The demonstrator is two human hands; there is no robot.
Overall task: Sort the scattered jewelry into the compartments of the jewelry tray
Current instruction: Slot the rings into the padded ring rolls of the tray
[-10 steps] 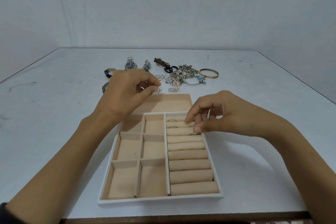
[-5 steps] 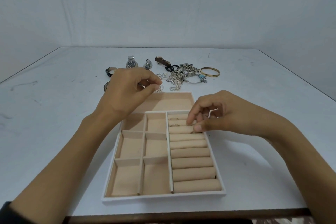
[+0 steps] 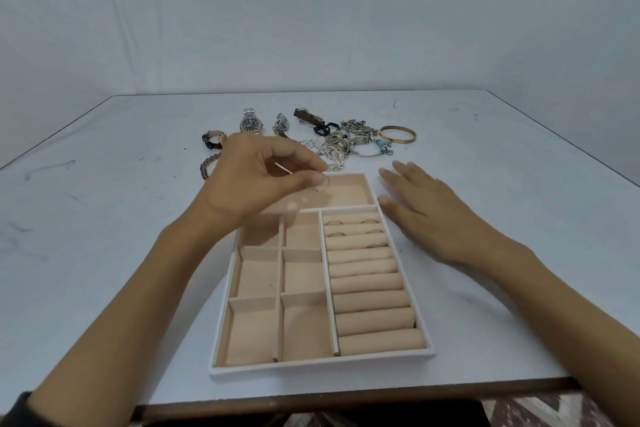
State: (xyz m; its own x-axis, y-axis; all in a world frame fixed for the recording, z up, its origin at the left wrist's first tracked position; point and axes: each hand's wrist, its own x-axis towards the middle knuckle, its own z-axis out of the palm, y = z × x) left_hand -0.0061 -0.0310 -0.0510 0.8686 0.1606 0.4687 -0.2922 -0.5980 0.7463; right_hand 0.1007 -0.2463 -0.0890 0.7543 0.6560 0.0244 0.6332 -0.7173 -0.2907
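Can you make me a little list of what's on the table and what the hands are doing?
Left hand: pinches a thin ring over the far wide compartment of the tray
Right hand: open, beside the tray's far right corner
Ring rolls: a few rings in the far slots
Table: watches, tangled chains, gold bangle beyond the tray

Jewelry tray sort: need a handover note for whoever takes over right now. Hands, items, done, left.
Left hand: fingers pinch a small silver ring above the wide back compartment of the white-rimmed beige jewelry tray.
Right hand: open, holding nothing, beside the tray's far right corner.
Done: several rings sit in the far ring-roll slots.
To do: place the held ring; watches, tangled silver chains and gold bangle lie on the white table behind the tray.
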